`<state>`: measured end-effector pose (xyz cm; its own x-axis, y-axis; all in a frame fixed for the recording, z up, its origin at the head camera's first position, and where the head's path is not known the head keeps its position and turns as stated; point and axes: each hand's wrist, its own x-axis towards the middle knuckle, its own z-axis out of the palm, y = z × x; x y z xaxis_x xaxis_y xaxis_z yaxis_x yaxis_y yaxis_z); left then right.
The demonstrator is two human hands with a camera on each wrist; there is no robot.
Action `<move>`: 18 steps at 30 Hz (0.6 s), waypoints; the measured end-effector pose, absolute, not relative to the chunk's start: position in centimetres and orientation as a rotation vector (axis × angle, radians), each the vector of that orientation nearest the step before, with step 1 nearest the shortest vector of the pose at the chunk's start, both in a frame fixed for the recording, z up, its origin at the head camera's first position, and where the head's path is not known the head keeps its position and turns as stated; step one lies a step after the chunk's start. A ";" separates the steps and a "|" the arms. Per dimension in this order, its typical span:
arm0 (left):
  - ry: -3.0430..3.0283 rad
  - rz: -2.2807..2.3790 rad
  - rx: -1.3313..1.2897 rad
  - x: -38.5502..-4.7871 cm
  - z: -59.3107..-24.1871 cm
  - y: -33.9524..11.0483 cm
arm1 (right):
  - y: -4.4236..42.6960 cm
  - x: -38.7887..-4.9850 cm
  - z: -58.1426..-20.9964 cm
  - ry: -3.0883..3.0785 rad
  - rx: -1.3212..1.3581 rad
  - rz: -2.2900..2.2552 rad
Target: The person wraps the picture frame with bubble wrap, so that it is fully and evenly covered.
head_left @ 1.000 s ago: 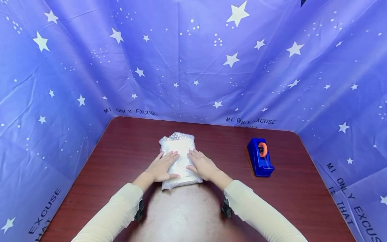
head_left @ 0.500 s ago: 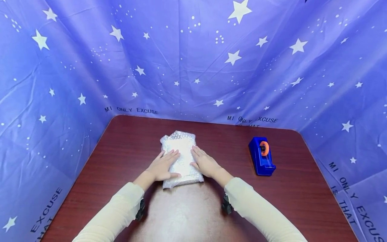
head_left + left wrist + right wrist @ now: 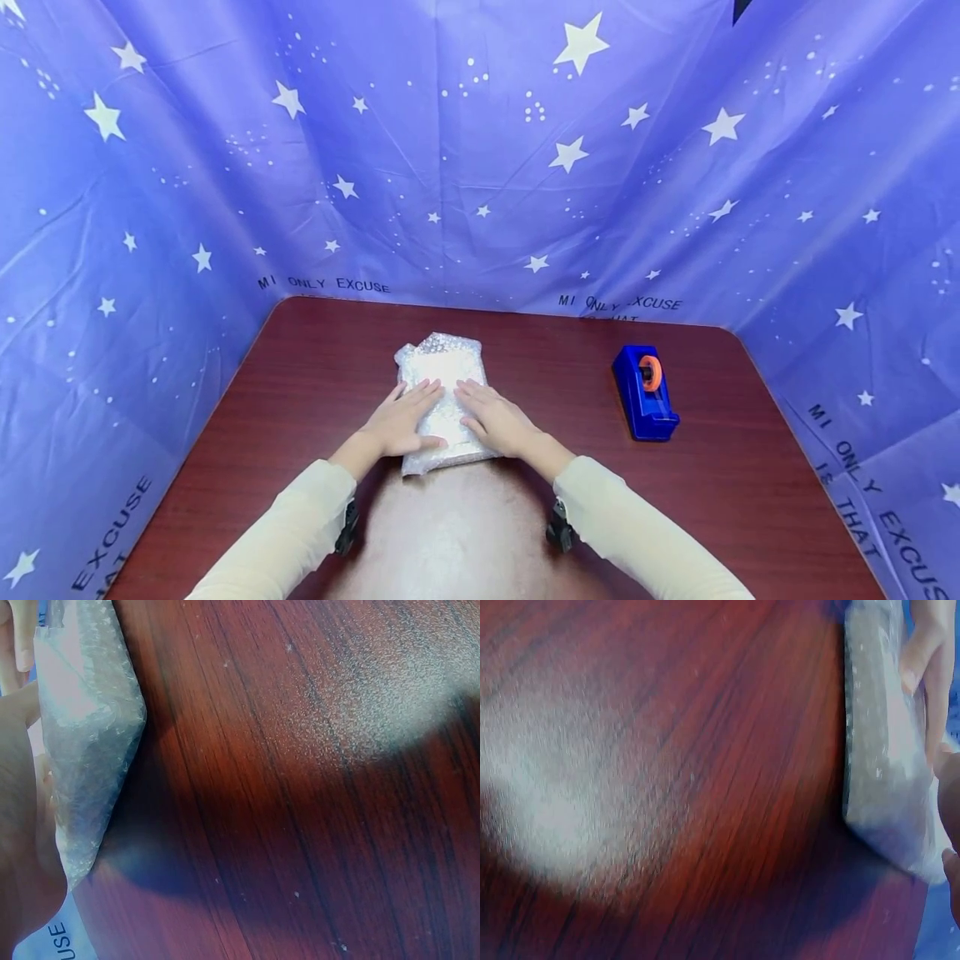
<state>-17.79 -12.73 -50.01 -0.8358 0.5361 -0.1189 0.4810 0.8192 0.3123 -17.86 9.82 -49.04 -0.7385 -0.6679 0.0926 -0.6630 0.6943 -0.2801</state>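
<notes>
A flat bubble-wrapped package [image 3: 450, 417] lies on the table, its uneven clear wrap sticking out at the far end. What is inside cannot be made out. My left hand [image 3: 401, 421] rests on its left side, fingers extended and thumb lying across the near part. On the right side, my right hand [image 3: 498, 421] lies on the wrap with straight fingers pointing away from me. In the left wrist view the package's [image 3: 94, 727] near edge shows beside the hand. The right wrist view shows the package [image 3: 877, 727] edge-on, with fingers over its top.
To the right stands a blue tape dispenser [image 3: 647, 396] with an orange-cored roll. The dark red wooden table [image 3: 315, 350] has rounded far corners. A purple-blue curtain [image 3: 450, 167] with white stars encloses the table at the back and both sides.
My right hand slid outward toward the package's right edge, then came back further onto its top. The left hand stays in place on the package. The head view shifted slightly.
</notes>
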 end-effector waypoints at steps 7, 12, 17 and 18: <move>2.811 0.383 0.801 -17.7 -50.2 -12.6 | 8.8 -16.9 -48.8 2.840 -1.155 -0.377; 2.810 0.390 0.816 -17.7 -49.9 -12.6 | 8.5 -16.9 -48.9 2.831 -1.133 -0.262; 2.800 0.415 0.811 -17.8 -49.4 -12.7 | 8.2 -17.0 -48.7 2.789 -1.124 -0.272; 2.793 0.415 0.804 -17.8 -49.4 -12.7 | 8.3 -17.0 -48.7 2.781 -1.121 -0.278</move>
